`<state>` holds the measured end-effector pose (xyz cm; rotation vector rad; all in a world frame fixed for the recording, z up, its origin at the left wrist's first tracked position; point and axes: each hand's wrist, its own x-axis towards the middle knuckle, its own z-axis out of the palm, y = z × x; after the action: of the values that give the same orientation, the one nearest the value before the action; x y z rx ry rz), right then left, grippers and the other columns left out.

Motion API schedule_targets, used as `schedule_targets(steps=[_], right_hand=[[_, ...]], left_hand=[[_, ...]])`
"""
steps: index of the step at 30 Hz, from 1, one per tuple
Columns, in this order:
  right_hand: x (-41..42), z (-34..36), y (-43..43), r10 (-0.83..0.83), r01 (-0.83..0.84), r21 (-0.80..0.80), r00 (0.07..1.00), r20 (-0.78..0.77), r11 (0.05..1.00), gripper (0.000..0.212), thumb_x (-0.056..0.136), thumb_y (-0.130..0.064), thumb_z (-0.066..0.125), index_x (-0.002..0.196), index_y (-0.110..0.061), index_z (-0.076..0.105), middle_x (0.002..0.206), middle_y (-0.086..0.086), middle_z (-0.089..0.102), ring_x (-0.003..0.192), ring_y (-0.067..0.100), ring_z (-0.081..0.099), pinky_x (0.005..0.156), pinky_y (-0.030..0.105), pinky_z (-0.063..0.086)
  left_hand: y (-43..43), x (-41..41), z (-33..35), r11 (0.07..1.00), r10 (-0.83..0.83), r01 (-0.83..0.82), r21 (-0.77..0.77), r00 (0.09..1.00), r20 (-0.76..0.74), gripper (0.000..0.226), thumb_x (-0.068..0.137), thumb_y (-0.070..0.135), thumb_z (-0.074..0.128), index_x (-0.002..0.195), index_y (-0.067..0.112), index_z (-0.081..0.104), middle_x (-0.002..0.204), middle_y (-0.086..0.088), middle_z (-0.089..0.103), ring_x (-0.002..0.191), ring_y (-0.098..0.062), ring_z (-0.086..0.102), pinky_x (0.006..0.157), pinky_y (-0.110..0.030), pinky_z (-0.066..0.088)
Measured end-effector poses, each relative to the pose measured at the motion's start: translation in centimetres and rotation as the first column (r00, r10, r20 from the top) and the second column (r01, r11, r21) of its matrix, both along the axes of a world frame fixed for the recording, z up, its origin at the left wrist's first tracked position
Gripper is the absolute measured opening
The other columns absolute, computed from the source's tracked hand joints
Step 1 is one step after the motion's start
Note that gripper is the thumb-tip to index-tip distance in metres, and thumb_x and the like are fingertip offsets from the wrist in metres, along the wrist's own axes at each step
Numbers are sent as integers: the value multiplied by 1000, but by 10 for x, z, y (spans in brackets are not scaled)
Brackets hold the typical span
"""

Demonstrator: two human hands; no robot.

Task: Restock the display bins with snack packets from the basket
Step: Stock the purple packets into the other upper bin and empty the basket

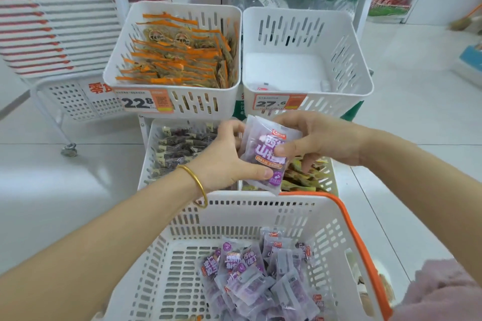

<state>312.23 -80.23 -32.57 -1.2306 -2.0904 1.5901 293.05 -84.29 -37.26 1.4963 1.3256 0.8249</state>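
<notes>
A small stack of purple-and-white snack packets (266,154) is held above the far rim of the white basket (182,219). My left hand (224,161) grips its left side with the thumb under the lower edge. My right hand (315,138) pinches its right side, thumb on the front. Several more purple packets (258,276) lie in the basket's bottom. The upper right display bin (354,65), tagged 27.6, holds only a packet or two at its front edge. The upper left bin (122,44) is full of orange-edged packets.
Below the upper bins, a lower left bin (150,154) holds dark packets and a lower right bin (326,177) holds yellow-green ones. The basket has an orange handle (357,234). A white wheeled rack (52,101) stands to the left. White floor lies around the stand.
</notes>
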Motion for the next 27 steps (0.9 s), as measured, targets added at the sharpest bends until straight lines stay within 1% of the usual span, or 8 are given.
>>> schedule_targets(steps=[4, 7, 9, 13, 18, 22, 25, 27], right_hand=[[13, 36, 45, -207, 232, 191, 968, -143, 954, 41, 72, -17, 74, 109, -17, 57, 95, 5, 67, 75, 18, 67, 50, 25, 56], [12, 54, 90, -385, 452, 380, 891, -242, 807, 40, 82, -8, 71, 115, -16, 51, 97, 0, 60, 73, 16, 65, 52, 30, 57], [2, 52, 124, -465, 512, 477, 857, -223, 714, 43, 83, -5, 68, 120, -16, 49, 103, 1, 55, 77, 19, 63, 54, 33, 57], [-25, 20, 180, -500, 348, 616, 861, 88, 706, 43, 83, -3, 65, 121, -14, 50, 114, 9, 56, 92, 31, 61, 75, 48, 56], [-48, -6, 191, -280, 148, 385, 907, 316, 911, 43, 90, -3, 47, 132, -13, 47, 124, 11, 51, 100, 28, 55, 81, 37, 55], [-33, 1, 187, -243, 194, 177, 916, 318, 965, 53, 92, -5, 39, 144, -18, 32, 134, 11, 47, 111, 26, 51, 98, 44, 46], [-24, 7, 172, -368, 250, 398, 895, 253, 882, 52, 92, -3, 39, 142, -17, 35, 138, 10, 46, 119, 26, 50, 96, 31, 42], [-21, 15, 139, -431, 322, 557, 899, 72, 765, 49, 89, 2, 42, 135, -15, 44, 128, 8, 53, 114, 27, 55, 86, 32, 45]], left_hand=[[46, 9, 26, 975, 81, -59, 215, 992, -97, 91, 64, 31, 84, 133, 24, 26, 120, 10, 50, 115, -9, 49, 100, -27, 39], [75, 2, 30, 886, 297, -142, 442, 905, -304, 83, 72, 31, 79, 138, 18, 31, 134, 2, 42, 126, -15, 37, 104, -29, 32], [87, -2, 25, 861, 360, -127, 492, 835, -416, 79, 73, 35, 76, 138, 18, 35, 138, 0, 40, 128, -19, 33, 105, -31, 28], [96, -7, 6, 858, 352, -45, 512, 778, -521, 72, 79, 33, 71, 138, 21, 34, 140, 2, 36, 130, -16, 24, 107, -29, 21], [96, -8, -9, 819, 367, -3, 574, 771, -521, 70, 78, 31, 71, 138, 21, 35, 140, 4, 35, 130, -12, 20, 109, -23, 15], [95, -8, -8, 809, 366, -12, 588, 793, -487, 69, 79, 25, 71, 137, 20, 35, 140, 3, 34, 129, -8, 18, 106, -18, 11], [81, -11, -3, 785, 386, -32, 618, 806, -448, 63, 80, 21, 69, 135, 19, 39, 140, 1, 35, 131, -12, 21, 105, -15, 8], [58, -14, -1, 781, 385, -43, 623, 819, -426, 58, 81, 19, 67, 133, 19, 41, 138, 3, 36, 130, -10, 22, 104, -8, 5]])
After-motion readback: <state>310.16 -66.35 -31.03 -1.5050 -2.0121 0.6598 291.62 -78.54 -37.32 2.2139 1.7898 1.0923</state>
